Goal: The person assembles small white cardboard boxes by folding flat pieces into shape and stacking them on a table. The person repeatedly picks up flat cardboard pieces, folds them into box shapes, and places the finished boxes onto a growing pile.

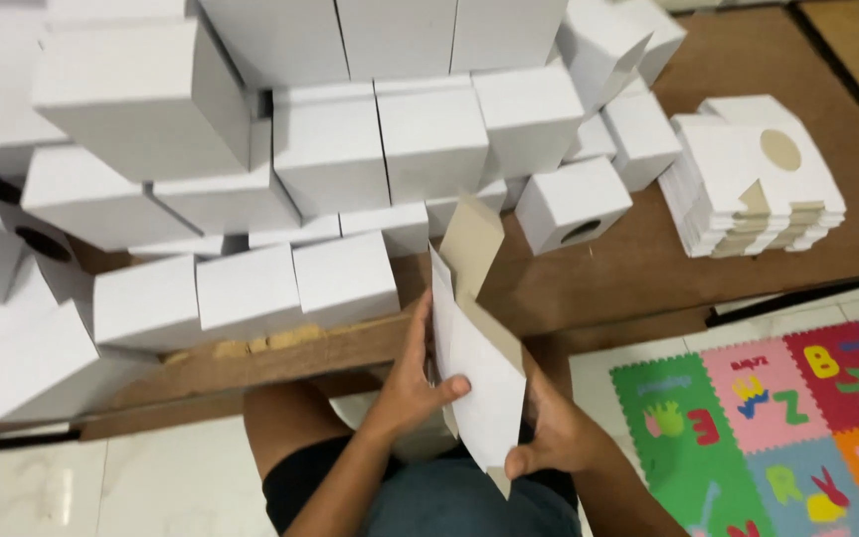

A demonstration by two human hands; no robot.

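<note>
Both hands are clamped on a flat, half-folded carton blank point(474, 373), white outside and brown card inside, held right over the lap: the left hand point(412, 383) has fingers wrapped round its left edge with the thumb on the white face, and the right hand point(554, 433) pinches the lower right edge from behind. The blank's long axis runs up and away from the body, with a brown flap poking out at the far end. Just right of the right hand there's a foam play mat point(787, 428) in green, pink, blue and orange squares with cut-out letters. Past the hands the brown board edge point(280, 363) crosses, with a little bare board beyond the blank. Further out left is a big heap of made-up white boxes point(330, 149), some with round holes, and far right a neat stack of flat blanks point(748, 184).
</note>
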